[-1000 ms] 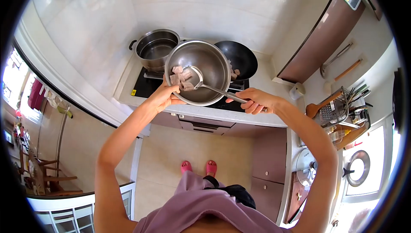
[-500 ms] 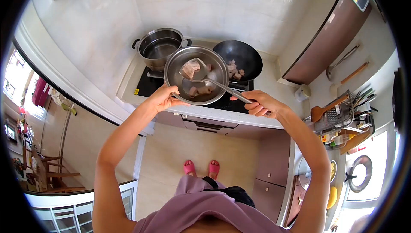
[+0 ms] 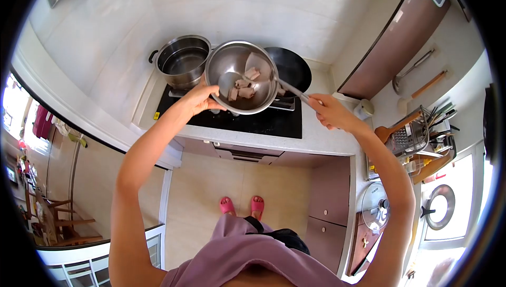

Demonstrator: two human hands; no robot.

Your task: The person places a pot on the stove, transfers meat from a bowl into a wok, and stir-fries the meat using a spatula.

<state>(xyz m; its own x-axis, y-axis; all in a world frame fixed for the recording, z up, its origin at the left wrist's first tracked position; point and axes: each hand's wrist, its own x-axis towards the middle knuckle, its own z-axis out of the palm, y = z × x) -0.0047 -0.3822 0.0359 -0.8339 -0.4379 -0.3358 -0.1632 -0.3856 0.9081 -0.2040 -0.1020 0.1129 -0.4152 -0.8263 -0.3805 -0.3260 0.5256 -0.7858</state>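
Observation:
My left hand [image 3: 200, 98] is closed on the near-left rim of a stainless steel bowl [image 3: 223, 69], which is held tilted above the stove. In the bowl lie several chunks of pale meat [image 3: 244, 92]. My right hand [image 3: 334, 112] is wrapped round the handle of a metal spatula [image 3: 293, 89]; its blade is inside the bowl on the right, touching or right beside a chunk. Just behind the bowl's right side sits a black wok [image 3: 293, 65], partly covered by it. A deep steel pot [image 3: 182, 80] stands to the left, with liquid that seems to be inside.
Under the bowl is the black cooktop [image 3: 263, 123], set in a white counter [image 3: 329, 140]. At the right stand a small jar [image 3: 363, 109], a utensil rack [image 3: 414, 138] with a wooden spatula, and a glass lid [image 3: 375, 205]. A ladle [image 3: 414, 70] hangs on the right wall.
The bowl has shifted up, closer to the wok, and hides more of it. The spatula blade, earlier carrying meat over the bowl's left part, is now at the right side inside it.

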